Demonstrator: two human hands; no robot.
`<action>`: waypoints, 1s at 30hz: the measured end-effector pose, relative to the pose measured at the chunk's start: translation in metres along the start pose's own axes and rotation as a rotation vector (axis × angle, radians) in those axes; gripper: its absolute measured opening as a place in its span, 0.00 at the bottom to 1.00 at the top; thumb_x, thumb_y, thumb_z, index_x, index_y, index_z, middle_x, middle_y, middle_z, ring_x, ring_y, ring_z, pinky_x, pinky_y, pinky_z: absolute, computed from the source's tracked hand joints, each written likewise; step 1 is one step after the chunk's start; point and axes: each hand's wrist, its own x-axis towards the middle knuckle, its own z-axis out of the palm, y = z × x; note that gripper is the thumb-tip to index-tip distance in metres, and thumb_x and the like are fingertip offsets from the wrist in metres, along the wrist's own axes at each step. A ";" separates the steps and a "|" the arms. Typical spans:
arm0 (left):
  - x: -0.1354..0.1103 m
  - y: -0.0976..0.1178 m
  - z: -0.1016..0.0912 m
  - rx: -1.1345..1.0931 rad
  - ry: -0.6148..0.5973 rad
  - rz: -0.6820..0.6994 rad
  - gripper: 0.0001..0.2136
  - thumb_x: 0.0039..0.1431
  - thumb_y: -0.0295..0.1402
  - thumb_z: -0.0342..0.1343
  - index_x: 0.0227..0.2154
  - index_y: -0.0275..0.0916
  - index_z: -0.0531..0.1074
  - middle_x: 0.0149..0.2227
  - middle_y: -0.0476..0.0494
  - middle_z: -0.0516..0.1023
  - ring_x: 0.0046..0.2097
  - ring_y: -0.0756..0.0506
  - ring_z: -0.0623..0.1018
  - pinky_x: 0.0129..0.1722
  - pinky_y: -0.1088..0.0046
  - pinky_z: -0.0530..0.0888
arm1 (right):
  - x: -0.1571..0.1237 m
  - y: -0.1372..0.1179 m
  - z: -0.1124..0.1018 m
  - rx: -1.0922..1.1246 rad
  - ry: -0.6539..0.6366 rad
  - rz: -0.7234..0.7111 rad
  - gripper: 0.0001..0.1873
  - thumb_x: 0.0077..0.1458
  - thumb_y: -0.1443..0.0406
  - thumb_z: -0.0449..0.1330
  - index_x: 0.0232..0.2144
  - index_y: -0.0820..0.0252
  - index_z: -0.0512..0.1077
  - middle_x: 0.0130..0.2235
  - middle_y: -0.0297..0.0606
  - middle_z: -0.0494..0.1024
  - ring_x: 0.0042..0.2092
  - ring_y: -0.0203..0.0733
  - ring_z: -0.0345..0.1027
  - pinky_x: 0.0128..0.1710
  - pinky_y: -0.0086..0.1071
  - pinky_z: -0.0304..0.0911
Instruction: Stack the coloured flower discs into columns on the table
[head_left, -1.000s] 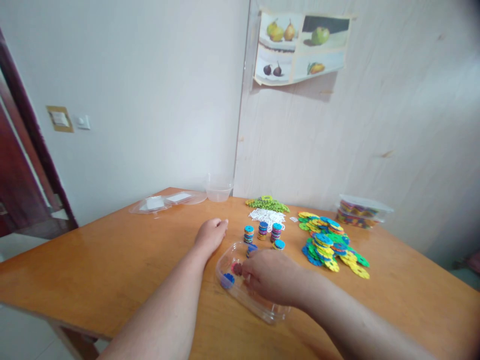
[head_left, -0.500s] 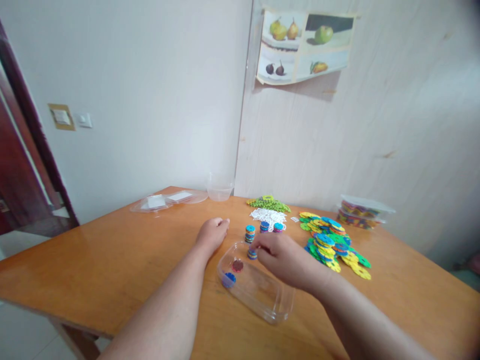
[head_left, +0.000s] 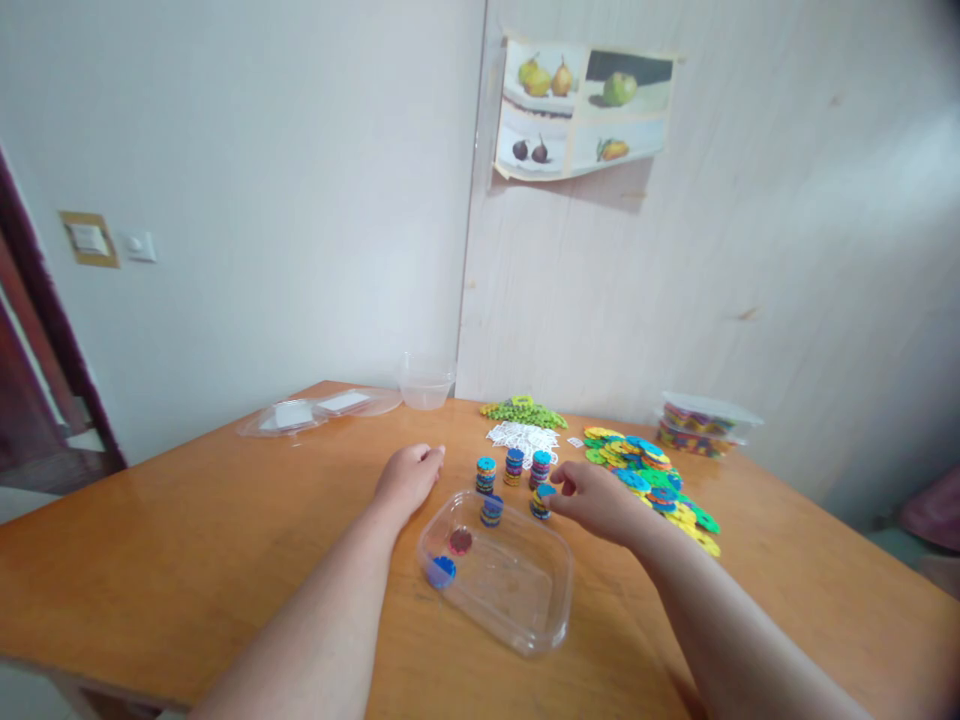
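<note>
My right hand (head_left: 592, 497) has its thumb and fingers at the right side of a short stack of notched plastic discs (head_left: 539, 502), blue on top. Three more disc stacks stand behind and to its left: a left one (head_left: 486, 474), a middle one (head_left: 514, 466) and a right one (head_left: 540, 467). A further stack (head_left: 492, 511) is at the far rim of a clear plastic tray (head_left: 525, 640). In the tray's left part lie a dark red disc (head_left: 460, 542) and a blue disc (head_left: 442, 571). My left hand (head_left: 409, 482) rests on the table, fingers curled, holding nothing visible.
Large green, yellow and blue discs (head_left: 660, 480) lie heaped on the right. Behind the stacks are white pieces (head_left: 521, 438) and green pieces (head_left: 525, 411). Clear lids (head_left: 277, 418), a clear tub (head_left: 426, 385) and filled clear boxes (head_left: 701, 430) stand along the table's back.
My right hand has moved right, from the stack at the tray's far rim to the stack beside it. My left hand stays on the table. The view has shifted slightly.
</note>
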 end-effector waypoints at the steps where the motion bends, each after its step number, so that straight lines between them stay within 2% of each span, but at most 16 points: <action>1: 0.000 0.000 0.000 0.000 -0.001 -0.001 0.21 0.57 0.51 0.47 0.21 0.40 0.72 0.23 0.45 0.77 0.26 0.46 0.73 0.27 0.73 0.61 | 0.001 0.001 0.002 0.003 0.001 0.002 0.17 0.49 0.58 0.61 0.40 0.60 0.75 0.34 0.37 0.77 0.34 0.39 0.68 0.32 0.28 0.56; 9: 0.002 -0.002 0.000 0.023 -0.008 0.007 0.22 0.57 0.51 0.46 0.22 0.39 0.73 0.23 0.45 0.77 0.26 0.47 0.73 0.27 0.73 0.61 | 0.001 0.000 0.003 0.034 -0.008 -0.021 0.10 0.49 0.61 0.60 0.34 0.58 0.75 0.30 0.34 0.76 0.32 0.37 0.68 0.30 0.27 0.54; 14: 0.002 -0.001 0.001 0.008 -0.012 -0.001 0.22 0.57 0.51 0.47 0.22 0.39 0.73 0.23 0.45 0.77 0.26 0.47 0.73 0.27 0.73 0.61 | 0.001 -0.005 -0.005 0.047 0.078 0.004 0.14 0.50 0.59 0.60 0.38 0.58 0.74 0.31 0.34 0.76 0.31 0.37 0.67 0.28 0.27 0.54; 17: 0.002 -0.001 0.001 -0.002 -0.018 -0.008 0.21 0.56 0.50 0.47 0.22 0.39 0.73 0.23 0.45 0.77 0.26 0.46 0.73 0.27 0.73 0.62 | -0.006 -0.020 -0.012 0.097 0.139 -0.051 0.16 0.51 0.58 0.59 0.41 0.60 0.73 0.32 0.35 0.76 0.31 0.37 0.66 0.28 0.27 0.55; 21: 0.002 -0.002 0.001 -0.012 -0.021 -0.002 0.21 0.56 0.50 0.47 0.21 0.39 0.72 0.22 0.45 0.76 0.26 0.46 0.73 0.27 0.73 0.62 | -0.027 -0.057 -0.019 0.157 0.017 -0.251 0.14 0.53 0.59 0.57 0.41 0.57 0.73 0.33 0.33 0.76 0.32 0.35 0.66 0.29 0.26 0.54; 24: 0.002 -0.004 0.002 -0.017 -0.028 0.003 0.22 0.56 0.51 0.47 0.20 0.39 0.71 0.22 0.45 0.76 0.25 0.47 0.72 0.27 0.73 0.62 | -0.041 -0.086 -0.016 0.066 -0.083 -0.361 0.12 0.54 0.60 0.57 0.40 0.55 0.73 0.33 0.32 0.76 0.32 0.35 0.66 0.28 0.26 0.52; 27: 0.002 -0.005 0.003 -0.019 -0.035 0.010 0.22 0.56 0.52 0.46 0.20 0.39 0.71 0.22 0.45 0.76 0.25 0.47 0.72 0.26 0.73 0.61 | -0.045 -0.104 -0.007 -0.133 -0.158 -0.378 0.09 0.53 0.62 0.56 0.36 0.57 0.74 0.33 0.35 0.78 0.33 0.37 0.68 0.28 0.27 0.50; 30: 0.003 -0.005 0.003 -0.011 -0.033 0.016 0.23 0.57 0.53 0.46 0.21 0.40 0.71 0.22 0.46 0.76 0.25 0.47 0.73 0.26 0.73 0.61 | -0.043 -0.110 0.007 -0.261 -0.199 -0.374 0.10 0.52 0.64 0.54 0.35 0.57 0.74 0.34 0.38 0.79 0.33 0.40 0.70 0.27 0.28 0.48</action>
